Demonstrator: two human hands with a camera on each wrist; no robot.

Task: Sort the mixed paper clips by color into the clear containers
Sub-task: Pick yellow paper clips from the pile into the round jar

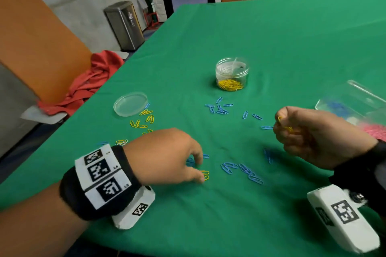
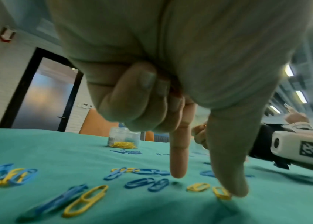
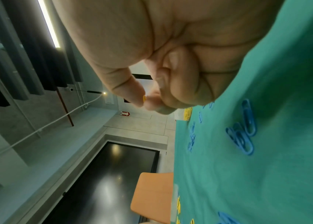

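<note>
**Yellow clips pinched on both sides of the green surface**

Fingers (image 3: 151,103) of the right hand (image 1: 317,137) are curled tight, and a small bunch of yellow clips (image 1: 286,126) is pinched between thumb and forefinger, held above the surface (image 1: 271,37) toward its right edge. In the right wrist view only a yellow tip is seen between the two pads. The left hand (image 1: 167,156) is lowered near the front edge, its forefinger (image 2: 179,159) and thumb (image 2: 230,166) stretched down narrowly toward two yellow clips on the cloth (image 1: 205,175); the thumb tip is seen touching one of them, while the other fingers are folded into the palm. No clip is seen lifted by this hand.

Blue clips (image 1: 242,170) are scattered just beside the left hand and in a second cluster (image 1: 219,107) nearer the middle of the surface. More yellow clips (image 1: 144,120) are spread toward the left edge, beside a clear round lid (image 1: 130,104) laid flat. A clear jar (image 1: 232,74) is set upright near the middle, with a heap of yellow clips in its bottom. At the right edge a clear box (image 1: 353,100) is partly visible and blurred; blue and pink contents can be made out in it.

A red cloth (image 1: 89,81) is draped on an orange chair (image 1: 35,37) beyond the left edge, and a steel bin (image 1: 125,25) is seen on the floor behind.
</note>
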